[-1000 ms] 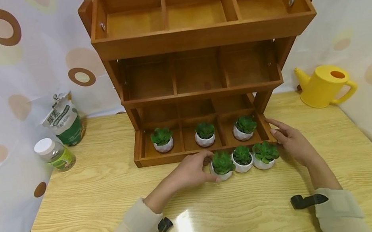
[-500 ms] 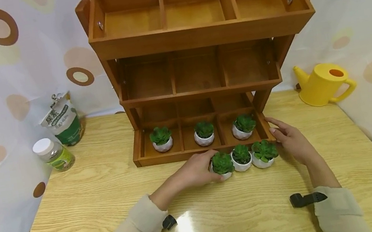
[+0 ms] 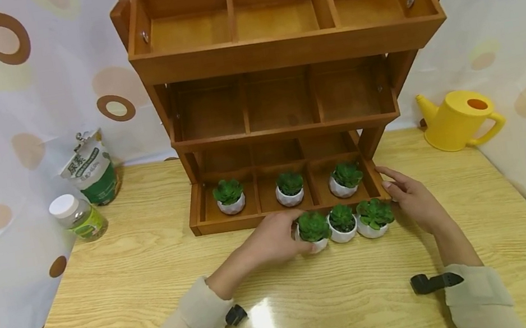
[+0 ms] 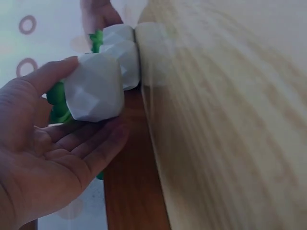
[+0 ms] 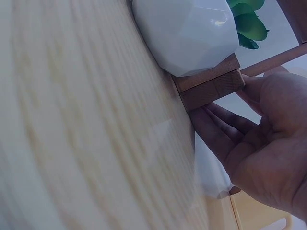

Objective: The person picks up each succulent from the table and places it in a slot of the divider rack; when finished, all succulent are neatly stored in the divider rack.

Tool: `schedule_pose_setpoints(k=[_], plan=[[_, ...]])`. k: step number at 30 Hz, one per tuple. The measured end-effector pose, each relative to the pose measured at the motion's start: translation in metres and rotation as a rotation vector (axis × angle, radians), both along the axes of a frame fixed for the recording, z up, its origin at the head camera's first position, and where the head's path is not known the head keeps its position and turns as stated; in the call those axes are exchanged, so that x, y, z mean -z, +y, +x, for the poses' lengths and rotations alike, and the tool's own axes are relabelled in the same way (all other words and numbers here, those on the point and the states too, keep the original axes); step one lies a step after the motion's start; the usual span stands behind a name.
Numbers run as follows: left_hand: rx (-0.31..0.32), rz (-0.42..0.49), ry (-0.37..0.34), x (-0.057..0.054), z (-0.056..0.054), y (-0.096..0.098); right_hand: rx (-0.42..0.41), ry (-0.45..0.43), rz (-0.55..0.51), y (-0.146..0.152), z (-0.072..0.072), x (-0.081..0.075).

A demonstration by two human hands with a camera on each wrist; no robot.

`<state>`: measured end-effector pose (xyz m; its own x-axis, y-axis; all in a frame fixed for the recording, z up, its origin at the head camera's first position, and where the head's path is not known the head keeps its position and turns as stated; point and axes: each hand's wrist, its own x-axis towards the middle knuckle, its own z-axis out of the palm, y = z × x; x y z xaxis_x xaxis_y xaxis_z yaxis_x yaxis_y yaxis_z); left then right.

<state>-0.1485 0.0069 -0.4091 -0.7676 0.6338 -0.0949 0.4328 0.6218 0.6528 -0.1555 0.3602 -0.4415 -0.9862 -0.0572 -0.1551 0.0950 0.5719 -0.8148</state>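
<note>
My left hand (image 3: pixel 274 239) grips a small potted succulent (image 3: pixel 313 227), thumb on the near side of its white faceted pot. In the left wrist view, the fingers (image 4: pixel 100 148) reach under and along the pot (image 4: pixel 93 88). Beside it to the right stand two similar plants, a middle succulent (image 3: pixel 342 221) and a right-hand succulent (image 3: pixel 375 218), in front of the shelf. My right hand (image 3: pixel 419 203) touches the right end of the wooden shelf's bottom tier (image 3: pixel 236 225). Its fingers lie against the outer side, with the thumb near the top edge.
Three more succulents, including a left one (image 3: pixel 230 196), sit one per compartment in the bottom tier. A yellow watering can (image 3: pixel 456 124) stands at the back right. At the back left are a clear jar (image 3: pixel 82 219) with a white lid and a green-and-white pouch (image 3: pixel 96 174).
The left hand has moved slightly right, and its thumb and fingers have come in round the left succulent's pot. The right hand has stayed at the shelf's end.
</note>
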Motion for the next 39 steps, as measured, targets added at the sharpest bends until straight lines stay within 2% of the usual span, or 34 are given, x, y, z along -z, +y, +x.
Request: schedule_pose_setpoints(k=[4, 8, 20, 25, 31, 34, 39], plan=[[-0.002, 0.044, -0.002, -0.011, 0.0, -0.007, -0.003, 0.003, -0.003, 0.001, -0.002, 0.001], [-0.033, 0.055, -0.003, -0.025, 0.004, -0.014, -0.003, -0.004, -0.008, 0.001, -0.003, 0.002], [-0.064, 0.154, 0.073, -0.066, 0.005, -0.035, -0.01, -0.011, -0.018, 0.0, 0.0, 0.0], [-0.056, 0.219, 0.14, -0.083, 0.004, -0.047, -0.016, -0.014, -0.03, 0.0, 0.0, -0.001], [-0.07, 0.273, 0.271, -0.111, -0.005, -0.064, -0.008, -0.02, -0.021, -0.001, 0.001, -0.002], [-0.113, 0.285, 0.322, -0.125, -0.013, -0.072, -0.008, -0.02, -0.022, -0.001, 0.001, -0.002], [-0.194, 0.321, 0.359, -0.144, -0.028, -0.085, -0.011, -0.015, -0.016, 0.0, 0.0, -0.001]])
